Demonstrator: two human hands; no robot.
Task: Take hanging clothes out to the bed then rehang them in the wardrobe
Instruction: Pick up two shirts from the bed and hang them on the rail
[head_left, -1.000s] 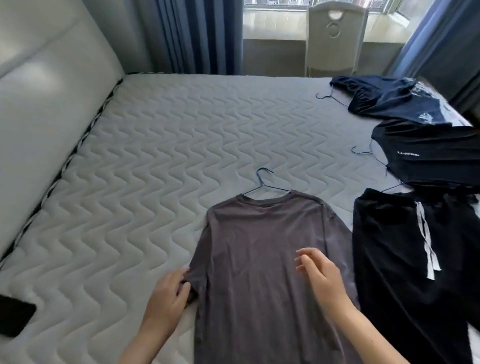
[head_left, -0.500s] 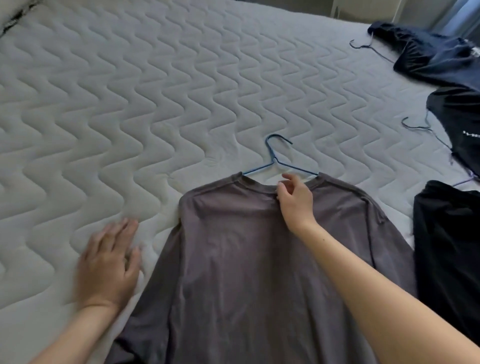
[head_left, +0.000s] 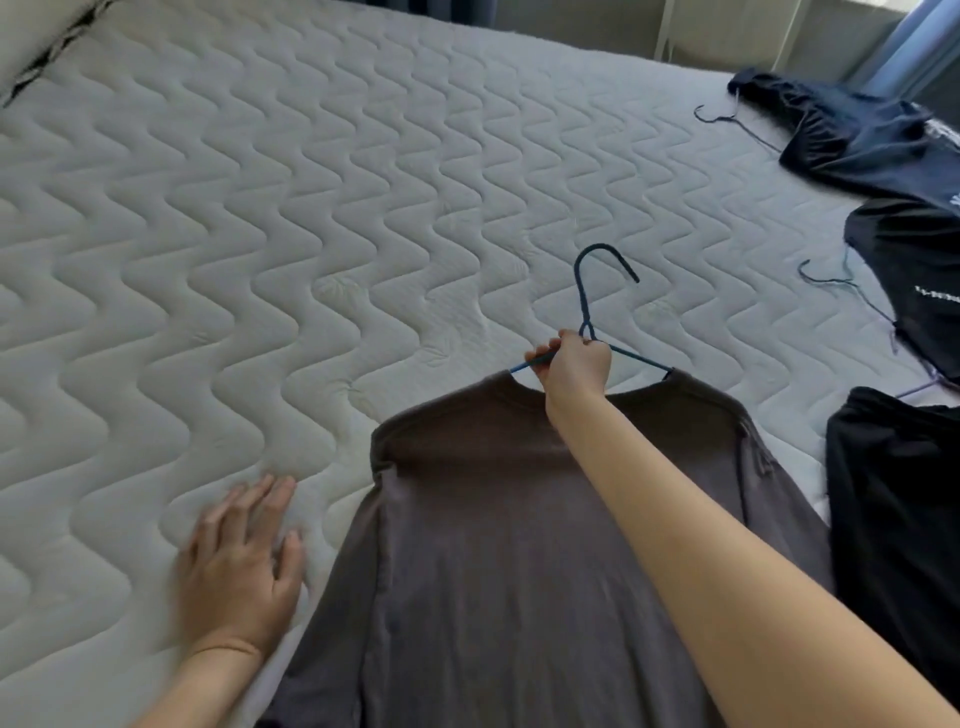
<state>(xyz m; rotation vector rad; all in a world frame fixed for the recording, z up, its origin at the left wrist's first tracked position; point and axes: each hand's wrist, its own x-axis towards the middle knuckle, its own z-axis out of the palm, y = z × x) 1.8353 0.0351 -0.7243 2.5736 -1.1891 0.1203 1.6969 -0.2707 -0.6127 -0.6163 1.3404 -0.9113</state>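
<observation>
The right hand (head_left: 571, 366) grips the blue hanger (head_left: 589, 317) at its neck, above the grey shirt (head_left: 493, 545) lying on the bed (head_left: 311, 234). The left hand (head_left: 239, 566), slightly blurred, seems to rest flat and open on the mattress. A straight, slow lift should keep the shoulders seated on the hanger.

Pale headboard (head_left: 31, 31), blue curtain (head_left: 914, 47) behind.

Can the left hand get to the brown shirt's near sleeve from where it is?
Probably yes: the left hand lies flat on the quilted white mattress just beside the brown long-sleeved shirt, nothing between.
</observation>
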